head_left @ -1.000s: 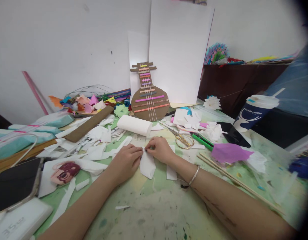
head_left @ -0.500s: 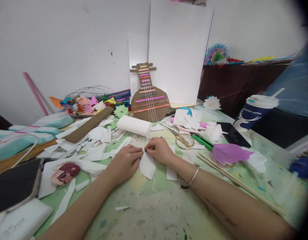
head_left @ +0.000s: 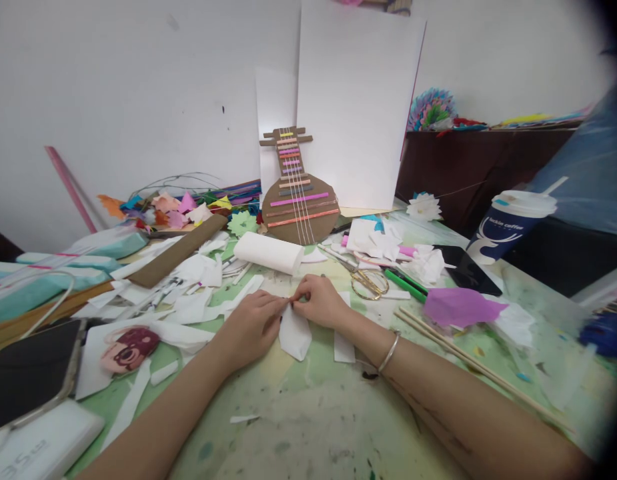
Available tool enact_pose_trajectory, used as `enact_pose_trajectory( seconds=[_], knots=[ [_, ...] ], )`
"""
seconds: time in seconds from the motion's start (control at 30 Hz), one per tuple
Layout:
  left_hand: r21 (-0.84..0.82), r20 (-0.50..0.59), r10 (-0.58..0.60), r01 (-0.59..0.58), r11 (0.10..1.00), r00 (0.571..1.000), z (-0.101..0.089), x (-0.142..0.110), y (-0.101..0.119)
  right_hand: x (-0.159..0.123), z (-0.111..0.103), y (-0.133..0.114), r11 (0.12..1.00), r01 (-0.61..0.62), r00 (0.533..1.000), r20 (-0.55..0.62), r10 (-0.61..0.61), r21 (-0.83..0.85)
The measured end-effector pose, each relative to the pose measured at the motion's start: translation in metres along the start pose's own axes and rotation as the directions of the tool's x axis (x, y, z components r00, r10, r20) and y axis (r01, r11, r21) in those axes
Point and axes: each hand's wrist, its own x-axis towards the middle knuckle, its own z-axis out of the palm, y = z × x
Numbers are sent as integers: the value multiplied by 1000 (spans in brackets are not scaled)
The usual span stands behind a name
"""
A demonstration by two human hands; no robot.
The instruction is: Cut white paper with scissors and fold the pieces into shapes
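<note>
Both hands meet over a small white paper piece (head_left: 295,335) whose pointed lower end hangs towards me. My left hand (head_left: 255,325) pinches its upper left edge, fingers closed. My right hand (head_left: 319,301) has its thumb and fingertips pressed together at the top of the same piece, touching the left fingertips. The paper's top is hidden under the fingers. Below my right wrist lies a white paper strip (head_left: 343,341), partly covered by the hand. Just beyond the hands rests a white paper roll (head_left: 269,253).
A cardboard lute (head_left: 301,207) leans at the back. Gold-handled scissors (head_left: 369,283), a green pen (head_left: 406,284), wooden sticks (head_left: 468,357) and a coffee cup (head_left: 508,223) are on the right. Left are paper scraps (head_left: 201,270), a phone (head_left: 33,367) and a white power bank (head_left: 45,437).
My right fingertips have shifted very slightly on the paper, and the left fingers reach a little closer to them. The surrounding things have stayed in place.
</note>
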Motion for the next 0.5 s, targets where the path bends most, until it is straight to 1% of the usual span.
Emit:
enact_pose_trajectory(
  seconds=[0.1, 0.23, 0.33, 0.4, 0.5],
  knots=[
    [19, 17, -5, 5, 1000, 1000, 0, 0, 1, 0, -2, -1, 1000, -24, 1000, 12, 24, 5],
    [82, 53, -6, 1, 997, 999, 1, 1, 4, 2, -7, 0, 997, -67, 996, 63, 66, 24],
    [132, 78, -8, -3, 991, 997, 1, 2, 8, 2, -9, 1, 998, -67, 995, 81, 66, 4],
    [160, 94, -16, 1, 987, 995, 0, 2, 11, 2, -9, 0, 999, -29, 996, 83, 32, -41],
    [180, 108, -47, 26, 983, 993, -2, 3, 16, 0, -10, -2, 981, 104, 990, 114, -86, -163]
  ],
)
